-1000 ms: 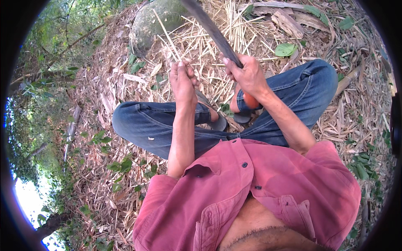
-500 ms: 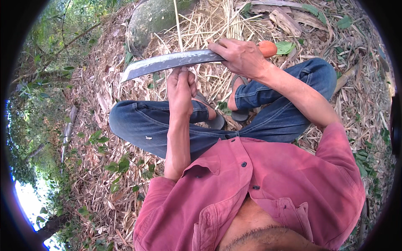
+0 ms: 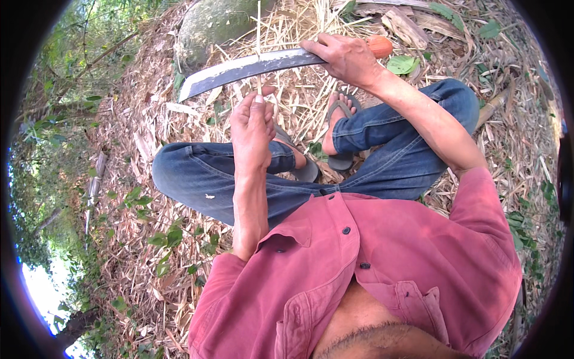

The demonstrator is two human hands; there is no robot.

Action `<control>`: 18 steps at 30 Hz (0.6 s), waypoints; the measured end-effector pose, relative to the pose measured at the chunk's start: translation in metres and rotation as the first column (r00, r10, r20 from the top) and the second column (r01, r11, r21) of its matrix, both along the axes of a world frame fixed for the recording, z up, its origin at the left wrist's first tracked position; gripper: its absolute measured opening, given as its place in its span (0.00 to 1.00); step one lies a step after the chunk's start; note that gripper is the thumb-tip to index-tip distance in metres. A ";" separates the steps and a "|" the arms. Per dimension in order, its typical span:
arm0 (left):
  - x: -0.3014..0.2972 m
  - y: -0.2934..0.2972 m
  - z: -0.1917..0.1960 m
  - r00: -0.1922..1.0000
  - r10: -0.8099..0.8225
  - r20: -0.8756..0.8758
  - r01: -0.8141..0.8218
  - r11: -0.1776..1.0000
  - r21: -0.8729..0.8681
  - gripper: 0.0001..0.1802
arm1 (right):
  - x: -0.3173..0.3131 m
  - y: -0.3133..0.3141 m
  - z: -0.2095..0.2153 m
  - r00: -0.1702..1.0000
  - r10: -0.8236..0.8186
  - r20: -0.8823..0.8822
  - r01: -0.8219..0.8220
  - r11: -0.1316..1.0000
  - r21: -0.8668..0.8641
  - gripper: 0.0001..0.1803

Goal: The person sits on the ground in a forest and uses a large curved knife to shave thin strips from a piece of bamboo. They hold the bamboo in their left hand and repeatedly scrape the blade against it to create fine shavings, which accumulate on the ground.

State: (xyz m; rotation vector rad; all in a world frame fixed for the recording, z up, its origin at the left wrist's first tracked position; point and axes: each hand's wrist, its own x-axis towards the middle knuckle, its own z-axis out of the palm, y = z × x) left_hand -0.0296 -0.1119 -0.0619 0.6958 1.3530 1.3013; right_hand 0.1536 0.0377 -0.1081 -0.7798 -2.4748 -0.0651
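My left hand (image 3: 251, 124) pinches the near end of a thin, pale strip of split wood or bamboo (image 3: 259, 25) between thumb and fingers. The strip points away from me and crosses the blade of a machete (image 3: 239, 72). My right hand (image 3: 351, 60) is wrapped round the machete where blade and handle meet. The orange handle (image 3: 381, 46) sticks out to the right past my fist. The long, dark blade with its bright far side lies crosswise, tip to the left, just beyond my left hand. Whether blade and strip touch is hard to see.
Pale shavings and thin strips (image 3: 311, 27) lie in a heap beyond the blade. A large mossy rock (image 3: 218, 30) stands at the far left, and broken wood pieces (image 3: 406, 27) lie far right. My sandalled feet (image 3: 341, 113) rest below the blade.
My right hand and the machete have moved slightly away from me and right. My left hand has shifted a little left, its fingers loosened, and more strip shows between it and the blade.
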 end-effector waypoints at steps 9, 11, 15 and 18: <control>-0.009 -0.012 0.005 1.000 -0.019 0.001 0.019 1.000 -0.001 0.15 | 0.003 0.008 -0.004 0.999 -0.016 0.044 0.018 0.999 -0.031 0.27; -0.012 -0.017 0.006 1.000 -0.015 -0.010 0.015 1.000 -0.015 0.15 | 0.001 0.009 -0.004 0.999 0.037 0.017 -0.036 0.999 -0.008 0.26; -0.014 -0.042 0.008 1.000 0.025 -0.004 -0.025 0.998 -0.053 0.15 | 0.004 0.022 -0.003 0.973 -0.138 0.186 0.164 0.978 -0.129 0.18; -0.022 -0.068 0.010 0.995 0.094 0.029 -0.090 0.989 -0.116 0.15 | 0.048 0.069 -0.001 0.908 -0.395 0.142 0.418 0.882 -0.218 0.14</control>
